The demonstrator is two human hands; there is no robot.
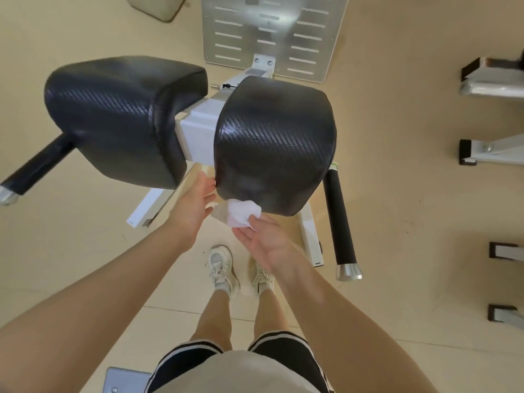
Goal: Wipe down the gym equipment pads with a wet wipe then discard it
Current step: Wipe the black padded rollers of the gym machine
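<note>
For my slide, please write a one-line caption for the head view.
Right hand holds a white wet wipe at the near edge of the right black pad; left hand open beside it.

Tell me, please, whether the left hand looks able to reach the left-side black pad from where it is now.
Probably yes: the left hand is open and empty beside the right pad, and nothing lies between it and the left pad.

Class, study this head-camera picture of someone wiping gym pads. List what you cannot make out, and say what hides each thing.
- Underside of the right pad: head view, hidden by the pad's own bulk.
- Right hand fingers' grip on the wipe: covered by the wipe.
- Steel plate: top cut off by the upper edge.
- Right shoe: partly hidden behind the right wrist.
- Left hand: edges blurred.
</note>
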